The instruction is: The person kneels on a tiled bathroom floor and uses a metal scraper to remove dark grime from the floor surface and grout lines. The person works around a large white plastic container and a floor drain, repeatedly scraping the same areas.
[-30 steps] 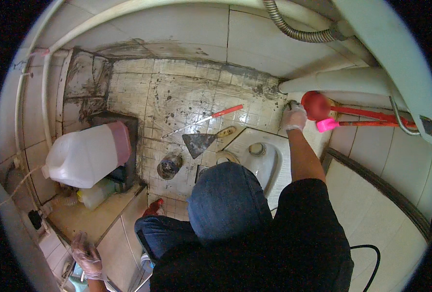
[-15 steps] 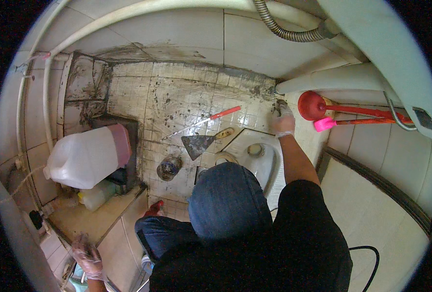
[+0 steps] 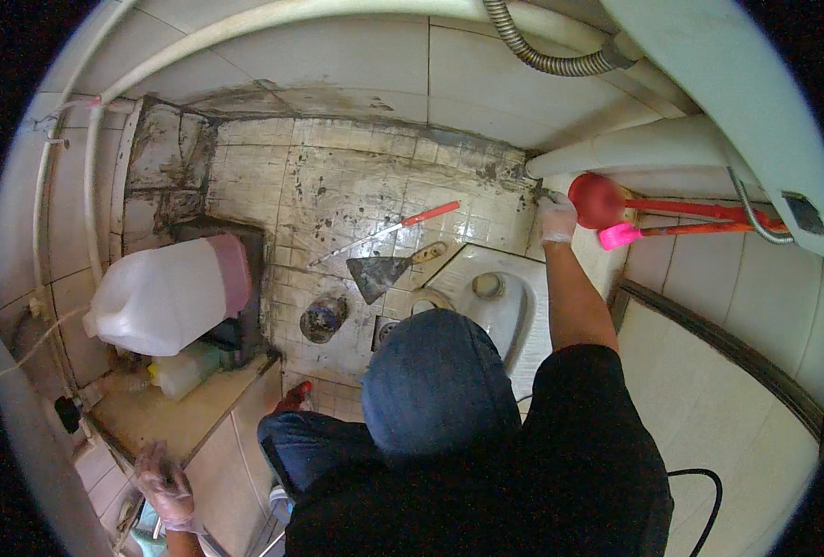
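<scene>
My right hand (image 3: 556, 217), in a clear plastic glove, reaches to the floor corner below the thick white pipe (image 3: 630, 148). Its fingers are drawn together at something small and dark that I cannot make out. Beside it stands the red cup of a plunger (image 3: 598, 201). My left hand (image 3: 164, 486), also gloved, rests at the edge of a tiled ledge (image 3: 236, 418), its fingers loosely apart and holding nothing. On the stained tile floor lie a triangular scraper (image 3: 378, 276) with a worn handle and a thin tool with a red handle (image 3: 431, 213).
A white squat toilet (image 3: 514, 297) is set in the floor, with a dirty round container (image 3: 323, 318) left of it. A large jug (image 3: 166, 292) and a smaller pale bottle (image 3: 187, 373) occupy the left ledge. A pink-headed brush (image 3: 619, 236) leans at right.
My right hand has shifted slightly right, closer to the plunger cup. My left hand's fingers have moved a little on the ledge edge.
</scene>
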Demonstrator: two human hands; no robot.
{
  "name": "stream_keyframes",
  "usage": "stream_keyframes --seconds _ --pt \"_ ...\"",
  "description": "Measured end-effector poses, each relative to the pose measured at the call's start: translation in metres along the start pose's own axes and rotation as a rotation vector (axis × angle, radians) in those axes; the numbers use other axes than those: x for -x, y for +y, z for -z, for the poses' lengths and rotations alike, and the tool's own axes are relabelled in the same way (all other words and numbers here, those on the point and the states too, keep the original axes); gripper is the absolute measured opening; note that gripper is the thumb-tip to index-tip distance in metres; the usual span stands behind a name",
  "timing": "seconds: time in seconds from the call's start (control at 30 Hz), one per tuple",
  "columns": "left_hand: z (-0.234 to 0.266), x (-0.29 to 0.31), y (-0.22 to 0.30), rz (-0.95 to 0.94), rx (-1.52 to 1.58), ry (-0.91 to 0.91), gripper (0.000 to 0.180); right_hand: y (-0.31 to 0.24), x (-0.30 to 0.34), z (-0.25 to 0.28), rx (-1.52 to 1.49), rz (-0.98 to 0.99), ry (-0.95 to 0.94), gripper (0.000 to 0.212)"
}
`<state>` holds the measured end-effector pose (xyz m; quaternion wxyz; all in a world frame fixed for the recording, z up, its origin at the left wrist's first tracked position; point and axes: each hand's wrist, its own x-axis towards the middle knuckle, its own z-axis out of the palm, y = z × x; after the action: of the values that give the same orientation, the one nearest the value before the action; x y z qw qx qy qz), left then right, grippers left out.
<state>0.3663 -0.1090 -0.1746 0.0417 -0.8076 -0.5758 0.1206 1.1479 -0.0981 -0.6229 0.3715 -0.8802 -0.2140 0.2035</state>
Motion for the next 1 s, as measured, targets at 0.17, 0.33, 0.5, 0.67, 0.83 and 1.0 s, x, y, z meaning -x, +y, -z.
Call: stream_keyframes --seconds 0.17,0.33,0.5,0.67,0.83,1.0 --pt "0.005 -0.004 0.003 0.016 0.063 -0.005 0.044 -0.004 0.012 0.001 0.682 0.096 -0.005 0.041" --pt "0.006 -0.005 0.013 0.016 0.036 0.000 0.045 -0.003 0.022 -0.013 0.944 0.251 -0.065 0.048" --pt "0.002 -0.006 0.015 0.003 0.090 0.018 0.046 -0.019 -0.008 -0.025 0.981 0.095 -0.218 0.051" --pt "-0.004 -0.005 0.008 0.036 0.062 -0.010 0.047 -0.015 0.003 -0.031 1.047 0.165 -0.230 0.058" --pt "0.000 -0.005 0.003 -0.038 0.003 0.006 0.048 -0.006 0.021 -0.026 0.980 0.209 -0.141 0.070" --pt "0.007 -0.002 0.003 -0.047 0.008 -0.005 0.046 -0.023 0.029 -0.017 1.013 0.119 -0.211 0.079"
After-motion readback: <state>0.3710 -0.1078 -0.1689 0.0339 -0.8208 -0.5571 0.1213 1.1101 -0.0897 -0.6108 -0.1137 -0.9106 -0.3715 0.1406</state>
